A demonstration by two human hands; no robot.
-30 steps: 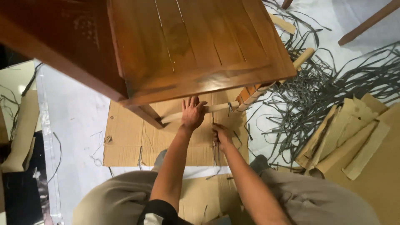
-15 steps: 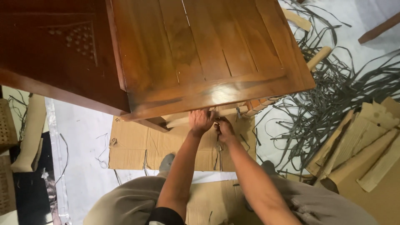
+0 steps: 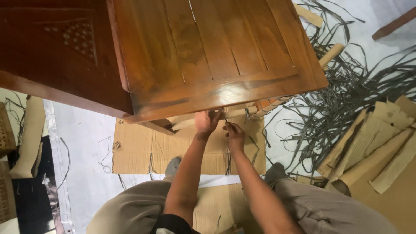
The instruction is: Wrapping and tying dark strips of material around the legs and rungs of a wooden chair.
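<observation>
Strip (image 3: 228, 149), a thin grey band judged light, limp and best held near its upper end, hangs from the right hand (image 3: 234, 135) whose fingers pinch it, just beside the left hand (image 3: 207, 121) gripping the rail (image 3: 236, 113) under the chair (image 3: 208, 56).

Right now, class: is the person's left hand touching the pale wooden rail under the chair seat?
Touching. The head view shows the left hand laid on the pale wooden rail, fingers curled over it just below the seat's front edge.

1 head camera looks steeply down, close above the wooden chair (image 3: 208, 56).
</observation>
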